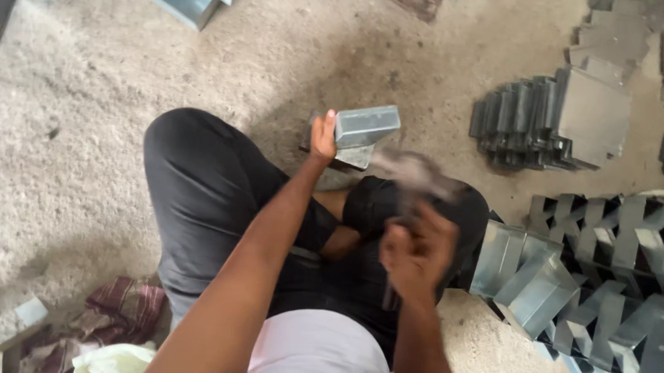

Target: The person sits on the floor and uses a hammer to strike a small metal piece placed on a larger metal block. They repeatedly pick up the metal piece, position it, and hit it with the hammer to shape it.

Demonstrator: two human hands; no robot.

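Two hands busy — left hand (323,136) grip clamped on metal piece (366,126); right hand (416,251) fisted on blurred tool (415,170).

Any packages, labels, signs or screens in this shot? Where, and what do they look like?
None in view: only bare folded grey sheet-metal pieces stacked on the sandy floor, one more metal piece held by the left hand, and crumpled cloth at lower left.

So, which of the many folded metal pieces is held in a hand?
The grey box-shaped piece at the centre, gripped by the left hand above the knee. All other pieces lie in stacks on the floor at right.
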